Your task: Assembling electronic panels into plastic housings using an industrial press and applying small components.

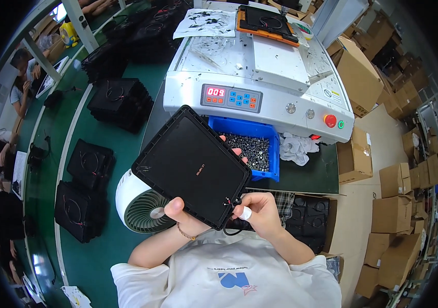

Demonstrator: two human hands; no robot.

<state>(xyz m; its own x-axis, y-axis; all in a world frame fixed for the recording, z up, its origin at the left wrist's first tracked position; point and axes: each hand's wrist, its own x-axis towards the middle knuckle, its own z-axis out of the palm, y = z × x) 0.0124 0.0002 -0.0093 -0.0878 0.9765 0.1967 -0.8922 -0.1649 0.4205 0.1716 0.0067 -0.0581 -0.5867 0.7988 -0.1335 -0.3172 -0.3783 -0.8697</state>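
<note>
A flat black rectangular plastic housing (193, 164) with a raised rim is tilted up in front of my chest. My left hand (188, 222) grips it from below, thumb over the near edge and fingertips showing past the far right edge. At the housing's lower right corner, thin wire ends (227, 201) stick out beside a small fitting. My right hand (261, 214), with white tape around one finger, is closed at that corner in a pinch on the cable there. A loop of black cable (233, 233) hangs below the corner; my fingers partly hide it.
A blue bin (274, 159) of small metal nuts stands ahead, under a white machine (275, 110) with a control panel. A white fan (131, 200) is close on the left. Stacked black housings (118, 105) line the green table (126, 256). Cardboard boxes (355, 156) stand right.
</note>
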